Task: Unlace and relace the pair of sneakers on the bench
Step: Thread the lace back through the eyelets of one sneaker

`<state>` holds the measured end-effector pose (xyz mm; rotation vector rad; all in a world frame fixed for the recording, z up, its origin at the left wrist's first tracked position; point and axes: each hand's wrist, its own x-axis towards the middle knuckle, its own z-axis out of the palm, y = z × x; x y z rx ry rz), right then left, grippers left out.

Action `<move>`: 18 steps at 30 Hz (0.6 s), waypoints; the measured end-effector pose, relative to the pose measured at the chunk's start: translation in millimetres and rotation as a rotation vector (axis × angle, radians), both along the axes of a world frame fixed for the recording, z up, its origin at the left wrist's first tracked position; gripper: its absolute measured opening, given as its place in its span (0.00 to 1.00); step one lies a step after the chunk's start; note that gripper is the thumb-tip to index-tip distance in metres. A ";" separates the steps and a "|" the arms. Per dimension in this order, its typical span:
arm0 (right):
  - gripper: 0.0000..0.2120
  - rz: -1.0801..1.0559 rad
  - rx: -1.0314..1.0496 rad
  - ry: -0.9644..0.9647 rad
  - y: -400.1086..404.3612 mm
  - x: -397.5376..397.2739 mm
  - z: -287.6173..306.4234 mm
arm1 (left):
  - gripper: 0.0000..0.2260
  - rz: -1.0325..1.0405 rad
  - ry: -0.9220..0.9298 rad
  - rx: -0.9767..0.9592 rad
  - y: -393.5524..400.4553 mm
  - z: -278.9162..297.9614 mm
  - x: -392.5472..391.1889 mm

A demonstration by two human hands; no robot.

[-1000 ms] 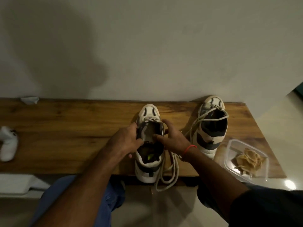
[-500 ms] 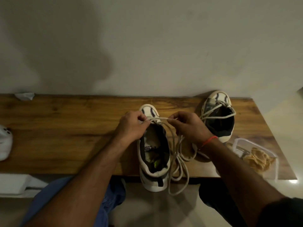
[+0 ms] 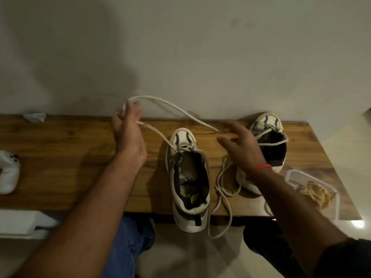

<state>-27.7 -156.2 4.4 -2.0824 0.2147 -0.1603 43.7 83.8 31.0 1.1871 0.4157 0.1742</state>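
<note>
Two white sneakers with dark trim stand on the wooden bench [image 3: 60, 157], toes to the wall. The near sneaker [image 3: 187, 177] has its heel past the front edge. Its white lace [image 3: 176, 107] runs from the front eyelets up to my left hand [image 3: 128, 127], which holds it raised at the back left, and loops over toward my right hand [image 3: 239, 149]. My right hand hovers, blurred, with fingers spread between the sneakers. More lace [image 3: 224, 189] lies coiled on the bench and hangs off the front. The far sneaker [image 3: 269, 143] stands behind my right hand, loosely laced.
A clear plastic box [image 3: 313, 191] with light brown pieces sits at the bench's right front corner. A white object [image 3: 9, 173] lies at the left edge and a crumpled white scrap [image 3: 35, 116] by the wall. My knees are under the front edge.
Both hands left the front eyelets. My left hand rose to the back left, drawing the lace out in a long loop. My right hand opened and moved right.
</note>
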 end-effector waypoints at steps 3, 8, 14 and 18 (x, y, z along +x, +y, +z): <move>0.20 0.169 -0.217 0.363 8.8 -4.0 -13.4 | 0.35 -0.095 0.236 0.515 0.6 -11.6 0.6; 0.06 0.194 -0.273 0.453 21.1 -8.5 -23.8 | 0.25 -0.597 0.382 1.089 -14.5 -20.7 -19.9; 0.06 -0.046 0.385 0.317 22.4 -3.1 -12.3 | 0.15 -0.787 0.376 1.043 -28.4 -23.6 -33.4; 0.11 -0.089 0.787 -0.010 22.9 4.3 -2.0 | 0.13 -0.667 0.378 0.833 -30.5 -28.6 -29.6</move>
